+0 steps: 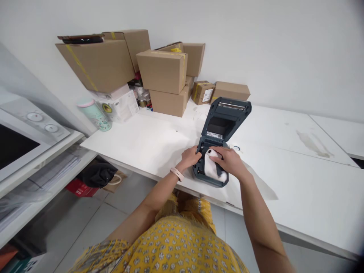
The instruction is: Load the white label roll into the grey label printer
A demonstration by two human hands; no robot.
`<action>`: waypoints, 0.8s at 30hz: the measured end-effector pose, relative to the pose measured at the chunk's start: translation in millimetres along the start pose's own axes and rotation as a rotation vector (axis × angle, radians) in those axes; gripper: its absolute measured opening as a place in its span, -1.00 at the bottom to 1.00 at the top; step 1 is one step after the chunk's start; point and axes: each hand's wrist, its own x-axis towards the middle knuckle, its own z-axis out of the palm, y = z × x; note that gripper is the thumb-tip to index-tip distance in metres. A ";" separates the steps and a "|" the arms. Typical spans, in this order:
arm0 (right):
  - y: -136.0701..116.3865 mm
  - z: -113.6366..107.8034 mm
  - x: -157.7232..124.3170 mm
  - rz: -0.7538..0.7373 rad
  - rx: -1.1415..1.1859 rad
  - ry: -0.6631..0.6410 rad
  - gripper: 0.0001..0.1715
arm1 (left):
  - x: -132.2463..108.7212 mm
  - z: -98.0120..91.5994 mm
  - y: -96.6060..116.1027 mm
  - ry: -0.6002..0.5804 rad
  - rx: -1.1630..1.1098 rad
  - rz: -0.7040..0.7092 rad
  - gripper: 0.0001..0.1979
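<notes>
A dark grey label printer (227, 121) stands on the white table with its lid raised. Inside its base lies a white label roll (211, 167), its dark core hole facing up and a loose end trailing toward the front. My right hand (229, 161) holds the roll from the right, fingers on its upper part and thumb beside it. My left hand (191, 157) is closed on the left edge of the printer's base, thumb over the rim; some of its fingers are hidden.
Cardboard boxes (167, 74) are stacked along the wall at the back left, by a mint tumbler (95, 115). On the left shelf stands a microwave (25, 132). A strip of pale backing paper (261, 184) lies right of the printer. The table's front edge is close to my body.
</notes>
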 end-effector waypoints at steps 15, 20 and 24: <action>-12.2 34.2 -11.2 -0.064 -0.036 -0.032 -0.56 | 3.1 5.7 -6.6 0.029 -0.046 0.049 -0.55; -43.5 60.2 -63.8 -0.052 -0.016 0.260 -0.52 | 1.6 5.6 -6.2 0.029 -0.071 0.045 -0.56; -65.6 74.2 -83.3 -0.071 -0.044 0.423 -0.49 | 0.4 5.3 -5.4 0.025 -0.087 0.032 -0.56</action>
